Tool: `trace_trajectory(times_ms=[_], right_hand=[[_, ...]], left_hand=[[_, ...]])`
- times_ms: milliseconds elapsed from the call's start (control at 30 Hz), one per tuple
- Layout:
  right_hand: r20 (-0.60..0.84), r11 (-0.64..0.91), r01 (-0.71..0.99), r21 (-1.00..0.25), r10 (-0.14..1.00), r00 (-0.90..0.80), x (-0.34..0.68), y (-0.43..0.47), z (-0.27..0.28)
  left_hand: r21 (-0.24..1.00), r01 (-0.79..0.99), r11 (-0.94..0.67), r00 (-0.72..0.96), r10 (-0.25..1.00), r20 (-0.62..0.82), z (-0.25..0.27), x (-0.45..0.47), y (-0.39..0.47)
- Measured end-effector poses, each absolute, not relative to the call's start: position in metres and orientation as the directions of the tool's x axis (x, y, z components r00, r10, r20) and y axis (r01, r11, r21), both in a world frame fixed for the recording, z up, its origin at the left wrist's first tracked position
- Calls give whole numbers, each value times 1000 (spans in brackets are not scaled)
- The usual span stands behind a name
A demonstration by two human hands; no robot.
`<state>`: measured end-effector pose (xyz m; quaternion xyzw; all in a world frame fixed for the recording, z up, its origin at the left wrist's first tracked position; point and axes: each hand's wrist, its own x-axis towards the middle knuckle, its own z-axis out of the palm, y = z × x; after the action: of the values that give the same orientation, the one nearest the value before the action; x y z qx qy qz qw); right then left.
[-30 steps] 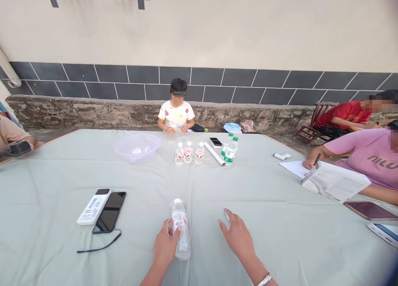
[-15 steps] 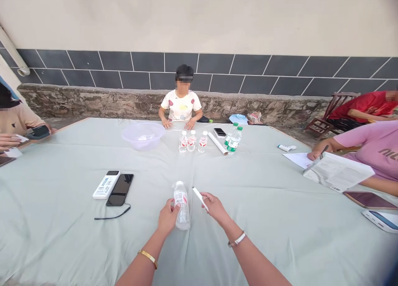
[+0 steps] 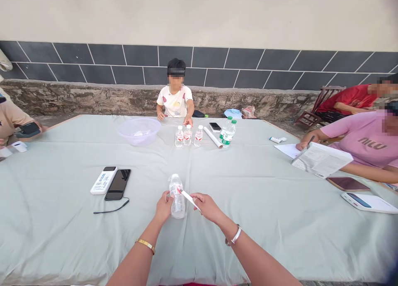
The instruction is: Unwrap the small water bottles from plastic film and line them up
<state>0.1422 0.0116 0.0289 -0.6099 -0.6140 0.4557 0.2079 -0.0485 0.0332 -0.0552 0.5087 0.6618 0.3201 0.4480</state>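
Observation:
A clear plastic bottle (image 3: 178,205) with a red-and-white label stands on the cloth in front of me, with loose clear film around its top. My left hand (image 3: 164,206) grips its left side, thumb against the front. Between the thumb and fingers of my right hand (image 3: 205,206) is a slim white stick-shaped tool (image 3: 189,198); its exact kind is unclear. The tool slants up and left, and its far tip overlaps the bottle's label. Whether the tip touches the plastic I cannot tell.
A white power bank (image 3: 104,181) and a black phone (image 3: 118,184) lie left. Farther back are a purple basin (image 3: 139,141), several bottles (image 3: 187,137) and a paper roll (image 3: 213,137). A person (image 3: 175,101) sits opposite; another person (image 3: 367,132) holds papers (image 3: 323,159) at right.
My right hand has brought the white tool's tip left onto the bottle's outline. The person opposite has reached one hand to the small bottles. The view has shifted slightly right.

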Motion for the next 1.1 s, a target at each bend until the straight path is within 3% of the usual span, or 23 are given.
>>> trace_trajectory(times_ms=[167,233,333,433,500,633,800,1100], right_hand=[[-446,-160,559,-814,788,-425,174,-44,44],[-448,-159,560,-813,785,-427,189,-46,44],[-324,-189,667,-721,942,-84,212,-29,29],[-143,-295,806,-514,955,259,231,-7,1],[-76,-323,858,-399,944,320,239,0,-17],[70,-207,932,-298,969,237,241,-3,-33],[170,-29,924,-380,980,101,226,-9,-24],[108,42,819,-572,994,24,194,-7,-13]], left_hand=[[872,384,303,-90,952,-291,-54,-51,33],[863,396,313,-95,949,-301,-52,-51,33],[843,424,330,-110,943,-314,-46,-49,32],[808,469,356,-165,934,-316,-39,-47,32],[782,501,370,-215,929,-302,-32,-45,33],[730,592,340,-257,939,-229,-13,-35,45],[560,789,253,-200,968,-154,5,-19,82],[628,755,189,-129,982,-140,-6,-24,110]])
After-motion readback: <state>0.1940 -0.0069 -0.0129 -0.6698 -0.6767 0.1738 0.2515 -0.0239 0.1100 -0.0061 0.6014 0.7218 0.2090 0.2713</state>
